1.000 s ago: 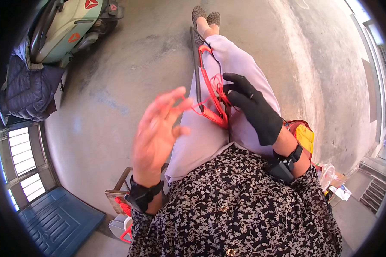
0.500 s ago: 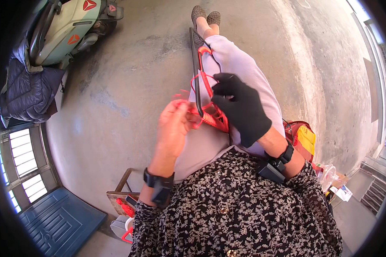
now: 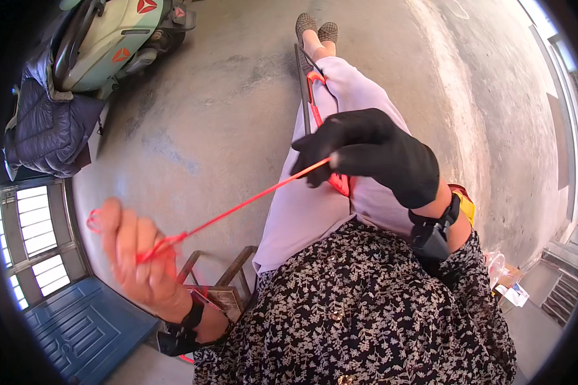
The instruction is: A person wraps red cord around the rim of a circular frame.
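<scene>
A red cord (image 3: 250,200) runs taut on a slant between my two hands. My bare left hand (image 3: 138,253), out to the left, is closed around its lower end, with more cord bunched and looped at the fingers. In its black glove, my right hand (image 3: 379,151) is closed over my lap, thumb pressed to the fingers where the cord comes out. Beneath it a long object with a thin dark bar (image 3: 305,102) and red cord-wrapped parts (image 3: 316,115) lies along my legs. The glove hides its middle.
A scooter (image 3: 112,48) with a dark padded cover (image 3: 51,131) stands at the far left. Near my left forearm is a wooden stool (image 3: 225,298); a blue door panel (image 3: 90,330) lies beyond it. At my right are a yellow-and-red bag (image 3: 465,204) and a small box (image 3: 510,282).
My left hand has swung down and left, away from the long object, drawing the cord straight. My right hand has shifted slightly and closed over the object's middle.
</scene>
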`<state>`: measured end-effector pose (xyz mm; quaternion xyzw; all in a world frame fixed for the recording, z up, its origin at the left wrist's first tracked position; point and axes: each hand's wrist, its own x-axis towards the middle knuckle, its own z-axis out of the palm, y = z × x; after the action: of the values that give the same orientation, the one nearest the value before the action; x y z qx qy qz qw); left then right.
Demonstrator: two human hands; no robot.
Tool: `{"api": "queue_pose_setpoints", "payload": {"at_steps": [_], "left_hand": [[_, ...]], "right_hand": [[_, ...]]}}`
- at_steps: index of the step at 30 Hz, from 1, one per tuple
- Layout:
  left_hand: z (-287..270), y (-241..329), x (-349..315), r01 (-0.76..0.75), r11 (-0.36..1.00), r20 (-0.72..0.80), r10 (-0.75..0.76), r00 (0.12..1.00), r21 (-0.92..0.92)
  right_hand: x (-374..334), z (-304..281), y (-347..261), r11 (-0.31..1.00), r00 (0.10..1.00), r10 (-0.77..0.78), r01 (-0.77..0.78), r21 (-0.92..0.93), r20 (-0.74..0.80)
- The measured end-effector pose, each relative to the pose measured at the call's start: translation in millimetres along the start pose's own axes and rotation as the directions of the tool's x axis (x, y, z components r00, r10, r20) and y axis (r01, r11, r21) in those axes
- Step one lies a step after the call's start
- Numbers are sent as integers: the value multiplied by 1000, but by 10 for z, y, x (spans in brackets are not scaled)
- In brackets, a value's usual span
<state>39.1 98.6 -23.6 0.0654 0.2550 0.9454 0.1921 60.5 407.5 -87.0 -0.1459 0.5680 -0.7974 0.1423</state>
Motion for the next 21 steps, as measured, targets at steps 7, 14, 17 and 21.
{"api": "queue_pose_setpoints", "payload": {"at_steps": [7, 14, 17, 21], "left_hand": [[-479, -992, 274, 413, 660, -405, -177, 897, 627], [-317, -1647, 347, 233, 279, -227, -53, 972, 932], [-447, -1719, 343, 216, 275, -218, -22, 976, 937], [-583, -1489, 378, 260, 353, -226, -134, 965, 899]], "right_hand": [[-426, 124, 155, 912, 972, 133, -44, 408, -193], [-519, 284, 109, 959, 917, 197, -106, 265, -348], [-546, 269, 71, 985, 947, 144, -109, 137, -288], [-335, 165, -104, 948, 801, 302, -195, 251, -518]]}}
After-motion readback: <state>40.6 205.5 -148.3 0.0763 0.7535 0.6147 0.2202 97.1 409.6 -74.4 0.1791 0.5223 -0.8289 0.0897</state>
